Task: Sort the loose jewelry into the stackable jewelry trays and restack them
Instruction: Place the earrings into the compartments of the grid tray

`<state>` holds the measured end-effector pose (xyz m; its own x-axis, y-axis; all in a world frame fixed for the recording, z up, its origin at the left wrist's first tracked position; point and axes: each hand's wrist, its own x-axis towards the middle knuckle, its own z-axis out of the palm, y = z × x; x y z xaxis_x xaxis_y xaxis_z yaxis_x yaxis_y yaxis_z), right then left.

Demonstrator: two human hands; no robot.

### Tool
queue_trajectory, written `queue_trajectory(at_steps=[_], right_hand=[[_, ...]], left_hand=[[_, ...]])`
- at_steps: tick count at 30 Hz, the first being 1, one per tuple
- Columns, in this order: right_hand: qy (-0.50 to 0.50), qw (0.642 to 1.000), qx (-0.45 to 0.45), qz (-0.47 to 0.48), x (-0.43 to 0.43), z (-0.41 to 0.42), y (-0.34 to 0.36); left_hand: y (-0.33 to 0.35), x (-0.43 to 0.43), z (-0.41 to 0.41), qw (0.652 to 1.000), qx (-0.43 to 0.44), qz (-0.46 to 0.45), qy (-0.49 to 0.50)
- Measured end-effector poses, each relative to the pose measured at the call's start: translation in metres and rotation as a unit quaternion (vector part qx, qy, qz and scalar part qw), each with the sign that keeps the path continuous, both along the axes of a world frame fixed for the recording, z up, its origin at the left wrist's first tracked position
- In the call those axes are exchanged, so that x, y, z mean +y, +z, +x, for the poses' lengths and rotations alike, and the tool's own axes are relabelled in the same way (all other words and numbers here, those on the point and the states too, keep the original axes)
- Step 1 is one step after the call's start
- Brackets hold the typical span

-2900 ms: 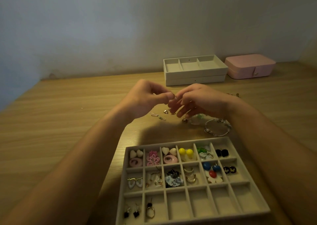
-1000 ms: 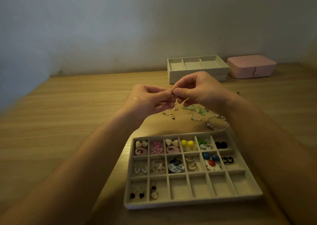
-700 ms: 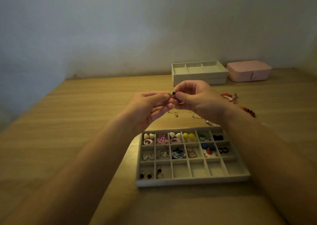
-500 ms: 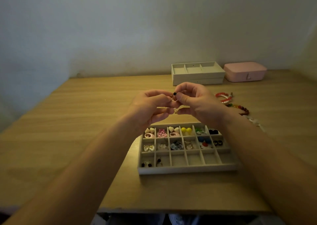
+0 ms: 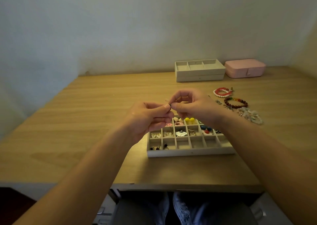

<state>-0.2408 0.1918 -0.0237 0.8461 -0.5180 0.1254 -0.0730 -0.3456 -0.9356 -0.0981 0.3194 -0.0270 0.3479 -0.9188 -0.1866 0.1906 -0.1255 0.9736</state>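
Above the 12 o'clock edge of the grid tray point(image 5: 190, 153), I see left hand point(image 5: 149, 120) and right hand point(image 5: 192, 107) both pinching one small dark-beaded earring point(image 5: 169, 105) thumb-to-forefinger, sitting at 3 o'clock of the left thumb, raised, I'd guess, to close or check it before slotting.
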Motion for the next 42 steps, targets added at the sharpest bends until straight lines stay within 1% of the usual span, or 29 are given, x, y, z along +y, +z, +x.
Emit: queue_trajectory(at_steps=[6,11,14,18,21,26,29,33,42], right_hand=[[0.012,1.000,0.003,-0.021,0.008,-0.004,-0.001],[0.025,0.999,0.027,-0.034,0.008,-0.008,0.000],[0.037,0.997,0.046,-0.057,0.007,-0.008,0.000],[0.041,0.994,0.072,-0.078,0.008,-0.007,-0.001],[0.051,0.991,0.089,-0.087,0.010,-0.007,-0.002],[0.056,0.991,0.096,-0.075,0.014,-0.007,-0.002],[0.043,0.992,0.095,-0.070,0.016,-0.006,-0.004],[0.034,0.995,0.088,-0.021,0.019,-0.007,-0.006],[0.049,0.990,0.132,0.002,0.018,-0.006,-0.012]], left_hand=[[-0.008,0.009,-0.007,0.999,-0.043,-0.014,0.023],[-0.011,0.012,-0.007,0.999,-0.038,-0.013,0.018],[-0.011,0.014,-0.008,0.999,-0.034,-0.010,0.009],[-0.010,0.019,-0.009,0.998,-0.056,-0.003,-0.003],[-0.010,0.022,-0.011,0.997,-0.070,0.004,0.009],[-0.015,0.024,-0.013,0.987,-0.157,0.010,0.024],[-0.018,0.024,-0.011,0.985,-0.168,0.009,0.047],[-0.024,0.025,-0.010,0.981,-0.183,0.002,0.064],[-0.037,0.021,-0.011,0.962,-0.257,0.003,0.090]])
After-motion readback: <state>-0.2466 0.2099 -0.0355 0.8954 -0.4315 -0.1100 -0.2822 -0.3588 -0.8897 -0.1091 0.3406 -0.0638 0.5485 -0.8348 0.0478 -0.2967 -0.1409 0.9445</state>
